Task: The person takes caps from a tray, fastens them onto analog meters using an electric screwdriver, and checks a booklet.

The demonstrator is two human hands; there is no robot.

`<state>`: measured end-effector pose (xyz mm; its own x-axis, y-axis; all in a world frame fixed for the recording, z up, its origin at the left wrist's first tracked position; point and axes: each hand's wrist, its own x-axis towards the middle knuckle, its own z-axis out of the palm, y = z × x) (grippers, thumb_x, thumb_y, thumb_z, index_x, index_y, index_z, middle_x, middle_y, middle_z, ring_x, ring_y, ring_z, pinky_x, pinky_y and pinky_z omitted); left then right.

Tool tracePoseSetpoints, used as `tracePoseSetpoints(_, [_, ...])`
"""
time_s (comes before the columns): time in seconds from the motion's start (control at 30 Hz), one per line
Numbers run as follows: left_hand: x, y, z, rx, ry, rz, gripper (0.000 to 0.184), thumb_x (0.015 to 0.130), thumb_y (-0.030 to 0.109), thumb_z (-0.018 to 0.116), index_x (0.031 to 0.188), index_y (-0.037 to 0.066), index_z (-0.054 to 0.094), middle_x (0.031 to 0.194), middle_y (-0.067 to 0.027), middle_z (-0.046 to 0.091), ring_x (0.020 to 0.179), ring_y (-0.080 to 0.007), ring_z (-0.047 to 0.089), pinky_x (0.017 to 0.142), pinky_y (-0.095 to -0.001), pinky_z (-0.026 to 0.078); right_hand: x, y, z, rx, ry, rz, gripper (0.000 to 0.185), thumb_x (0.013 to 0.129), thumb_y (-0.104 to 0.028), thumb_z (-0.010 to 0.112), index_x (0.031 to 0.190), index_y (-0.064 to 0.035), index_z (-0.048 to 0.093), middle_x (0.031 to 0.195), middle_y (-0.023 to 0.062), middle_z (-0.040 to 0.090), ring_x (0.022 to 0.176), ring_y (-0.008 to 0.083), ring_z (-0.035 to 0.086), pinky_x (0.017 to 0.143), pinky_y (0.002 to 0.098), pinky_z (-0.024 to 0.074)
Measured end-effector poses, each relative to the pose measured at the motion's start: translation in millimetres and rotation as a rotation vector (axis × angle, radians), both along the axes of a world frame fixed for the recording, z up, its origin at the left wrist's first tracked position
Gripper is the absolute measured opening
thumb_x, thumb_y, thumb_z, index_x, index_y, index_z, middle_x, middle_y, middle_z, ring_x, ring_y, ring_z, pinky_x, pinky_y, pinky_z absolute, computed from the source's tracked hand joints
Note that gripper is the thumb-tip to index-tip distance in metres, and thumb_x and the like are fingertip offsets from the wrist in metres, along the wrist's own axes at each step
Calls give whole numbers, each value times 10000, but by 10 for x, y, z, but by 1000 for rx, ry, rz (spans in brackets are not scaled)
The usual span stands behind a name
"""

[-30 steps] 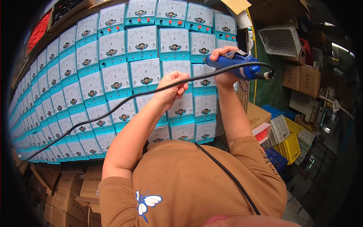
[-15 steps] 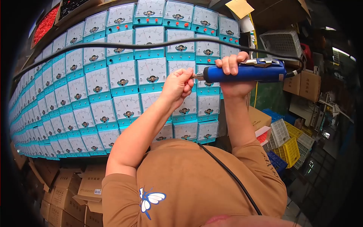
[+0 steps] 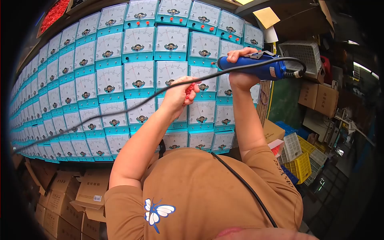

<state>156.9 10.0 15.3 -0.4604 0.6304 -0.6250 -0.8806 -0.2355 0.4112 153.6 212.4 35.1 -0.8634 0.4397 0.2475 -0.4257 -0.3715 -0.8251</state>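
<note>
My right hand [image 3: 242,76] grips a blue electric screwdriver [image 3: 260,67], held almost level with its tip pointing left. The tip is close to a red terminal cap [image 3: 213,63] on the lower edge of one meter; whether they touch I cannot tell. Several small red terminal caps [image 3: 189,91] sit in my closed left hand [image 3: 179,96], which hovers over the meters below and left of the tip. White-faced ammeters [image 3: 138,74] with turquoise bases lie in rows beneath both hands. Some in the far rows bear red and black caps; many nearer ones show bare metal posts.
A black cable [image 3: 160,90] runs from the screwdriver across the meters to the left. Red caps fill a box [image 3: 66,6] at the far left. Cardboard boxes [image 3: 60,200] stack at lower left; plastic baskets [image 3: 300,166] and a grey crate [image 3: 300,54] stand at right.
The screwdriver has moved up and slightly left, away from my left hand's fingertips. My left hand has dropped slightly, showing red caps in it. The cable now sags lower across the meters.
</note>
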Motion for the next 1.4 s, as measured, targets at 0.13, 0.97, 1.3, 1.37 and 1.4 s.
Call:
tracePoseSetpoints(0.13, [29,-50,-60,58,-2,-30,194,962,180,487,977,4,567,698,-12,565,457,-18,408,365,-156,281,-4,-101,-34,91,-37,-21,570,889,-571,353,838,-32,532,670,131,587,627,245,577,682,376,437])
tracePoseSetpoints(0.97, [0,29,-14,12,-41,165,263,980,217,447,1072,-12,538,714,-39,555,450,-32,388,354,-157,265,73,-179,384,-118,0,65,492,876,-509,391,950,-63,587,637,65,531,631,185,500,804,372,371])
tracePoseSetpoints(1.3, [32,-172,-94,108,-24,97,223,962,229,503,910,22,569,717,-56,605,428,-28,400,362,-152,287,-172,-228,-84,38,-21,56,515,880,-523,390,861,-30,535,661,126,582,633,246,579,726,379,438])
tracePoseSetpoints(1.37, [27,-154,-77,81,-31,104,220,962,219,504,911,20,581,712,-45,599,431,-21,401,365,-145,293,-168,-349,-81,39,24,89,482,889,-483,437,879,-10,532,674,129,588,635,233,590,671,360,477])
tracePoseSetpoints(1.4, [28,-159,-92,99,-36,100,208,958,211,512,922,21,587,715,-38,601,440,-19,407,369,-146,297,-164,-436,-39,61,33,77,444,890,-440,482,889,2,526,677,127,591,643,223,594,660,349,487])
